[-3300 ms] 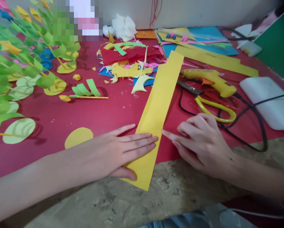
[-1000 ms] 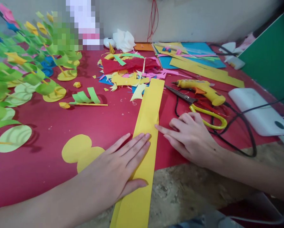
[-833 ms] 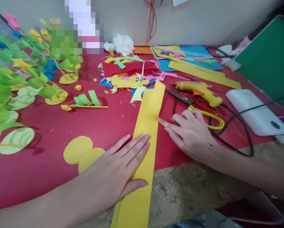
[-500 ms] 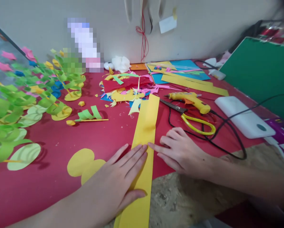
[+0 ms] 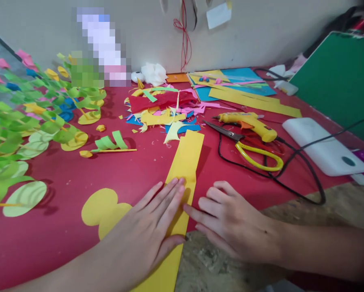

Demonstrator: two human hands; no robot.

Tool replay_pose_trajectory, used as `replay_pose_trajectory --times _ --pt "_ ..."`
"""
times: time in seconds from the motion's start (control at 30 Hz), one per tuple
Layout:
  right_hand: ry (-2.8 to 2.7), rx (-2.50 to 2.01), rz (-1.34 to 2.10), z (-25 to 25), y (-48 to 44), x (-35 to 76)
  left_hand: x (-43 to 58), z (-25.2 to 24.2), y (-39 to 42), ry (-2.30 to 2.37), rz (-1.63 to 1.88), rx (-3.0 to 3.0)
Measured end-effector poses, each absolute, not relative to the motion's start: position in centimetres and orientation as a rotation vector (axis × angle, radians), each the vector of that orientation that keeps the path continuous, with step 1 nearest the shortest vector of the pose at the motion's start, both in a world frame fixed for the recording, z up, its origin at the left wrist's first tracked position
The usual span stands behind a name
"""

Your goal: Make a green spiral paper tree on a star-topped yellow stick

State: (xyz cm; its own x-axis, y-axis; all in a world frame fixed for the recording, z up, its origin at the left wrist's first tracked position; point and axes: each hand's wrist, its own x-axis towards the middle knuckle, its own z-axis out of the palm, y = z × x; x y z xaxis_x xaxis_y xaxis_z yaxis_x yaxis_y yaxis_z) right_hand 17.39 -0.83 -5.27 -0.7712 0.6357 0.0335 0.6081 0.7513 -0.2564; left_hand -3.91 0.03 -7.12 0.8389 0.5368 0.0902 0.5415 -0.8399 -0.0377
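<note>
A long folded yellow paper strip (image 5: 186, 156) runs from the bottom edge up the middle of the red table. My left hand (image 5: 154, 225) lies flat across it with fingers stretched out, pressing on its surface. At the strip's right edge, my right hand (image 5: 230, 221) touches the paper with its extended index finger; the other fingers are curled and nothing shows in them. Two overlapping yellow paper circles (image 5: 99, 207) lie left of my left hand, partly covered by it.
Yellow-handled scissors (image 5: 257, 156), a yellow glue gun (image 5: 250, 121) and a white power bank (image 5: 322, 146) with black cable lie to the right. Paper scraps (image 5: 163, 107) are piled behind the strip. Green paper plants (image 5: 48, 121) stand on the left of the red table (image 5: 63, 247).
My right hand has moved down along the strip's right edge. My left hand still presses on the paper, and the strip's top end sits slightly lower. The view has shifted slightly.
</note>
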Motion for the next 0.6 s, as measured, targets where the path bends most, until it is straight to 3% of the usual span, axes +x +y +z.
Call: replay_pose_trajectory --times 0.2,0.37,0.6 --pt "-2.807 -1.205 -0.015 -5.6 1.2 19.2 -3.7 -7.0 0.1 -0.869 -0.138 -2.981" --pt "-2.779 -1.285 -0.104 -5.9 1.3 19.5 -3.7 -7.1 0.1 -0.9 -0.14 -3.013" --pt "-2.329 -1.264 0.217 -4.3 2.9 19.7 -3.7 -7.0 0.1 -0.872 -0.111 -2.984"
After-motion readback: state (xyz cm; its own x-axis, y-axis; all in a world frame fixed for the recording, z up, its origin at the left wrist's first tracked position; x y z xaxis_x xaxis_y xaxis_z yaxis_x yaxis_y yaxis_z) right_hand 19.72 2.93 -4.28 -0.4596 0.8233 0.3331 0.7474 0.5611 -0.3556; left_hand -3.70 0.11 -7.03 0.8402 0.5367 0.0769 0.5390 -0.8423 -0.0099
